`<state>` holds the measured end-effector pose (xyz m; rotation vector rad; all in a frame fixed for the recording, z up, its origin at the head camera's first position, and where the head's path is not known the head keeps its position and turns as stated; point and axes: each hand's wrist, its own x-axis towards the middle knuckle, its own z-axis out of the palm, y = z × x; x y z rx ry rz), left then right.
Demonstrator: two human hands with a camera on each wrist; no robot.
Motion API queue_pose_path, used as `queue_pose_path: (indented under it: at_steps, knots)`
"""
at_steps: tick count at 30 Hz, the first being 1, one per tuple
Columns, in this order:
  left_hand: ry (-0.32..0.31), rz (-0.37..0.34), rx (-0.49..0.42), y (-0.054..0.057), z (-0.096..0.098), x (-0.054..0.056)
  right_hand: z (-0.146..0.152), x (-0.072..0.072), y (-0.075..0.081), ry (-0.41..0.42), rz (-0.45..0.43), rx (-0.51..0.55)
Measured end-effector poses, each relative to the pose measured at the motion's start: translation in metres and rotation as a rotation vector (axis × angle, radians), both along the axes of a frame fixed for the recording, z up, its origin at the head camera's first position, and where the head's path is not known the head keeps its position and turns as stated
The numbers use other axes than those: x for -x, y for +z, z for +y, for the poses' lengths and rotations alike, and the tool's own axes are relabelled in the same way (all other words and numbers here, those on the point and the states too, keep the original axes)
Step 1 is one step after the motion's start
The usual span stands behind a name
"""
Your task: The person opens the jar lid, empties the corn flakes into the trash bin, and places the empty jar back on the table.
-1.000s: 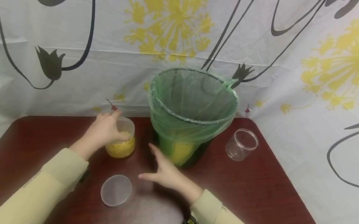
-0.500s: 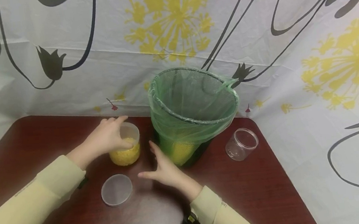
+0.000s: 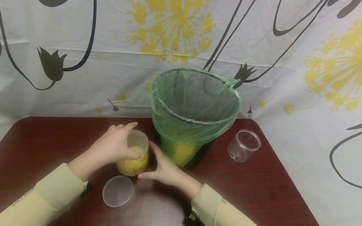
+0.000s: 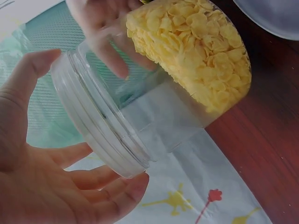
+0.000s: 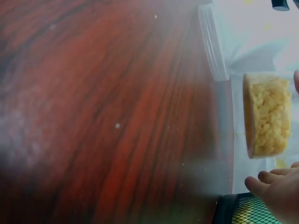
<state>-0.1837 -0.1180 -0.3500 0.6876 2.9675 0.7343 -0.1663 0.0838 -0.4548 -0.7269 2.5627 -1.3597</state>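
Now shifted right, the jar of yellow flakes (image 3: 135, 166) gripped in the left hand (image 3: 114, 145) seems within easy reach of the wide-spread, empty right hand (image 3: 169, 172).

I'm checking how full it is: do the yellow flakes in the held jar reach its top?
No, the yellow flakes stop partway up the transparent jar, leaving bare wall above them.

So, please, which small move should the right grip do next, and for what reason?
Probably close the right grip gently around the clear cylindrical plastic jar of yellow flakes. The left grip holds it by the rim, above the dark red wood-grained table, while the right one is spread beside it, not yet closed.
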Motion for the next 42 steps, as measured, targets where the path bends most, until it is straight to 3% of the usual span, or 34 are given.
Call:
queue_pose_path:
  at_steps: [10, 19, 30, 42]
  knots:
    - [-0.046, -0.001, 0.0, 0.004, 0.012, -0.017, 0.003, -0.002, -0.001, 0.049, 0.025, 0.086]
    - [-0.084, 0.055, 0.015, 0.008, 0.02, -0.032, 0.01, -0.007, -0.006, 0.102, 0.034, 0.138]
    - [-0.121, 0.063, 0.018, 0.012, 0.029, -0.047, 0.023, -0.024, 0.0, 0.08, 0.086, 0.136]
    - [-0.186, 0.138, 0.007, 0.005, 0.045, -0.067, 0.042, -0.05, 0.001, 0.049, 0.082, 0.103]
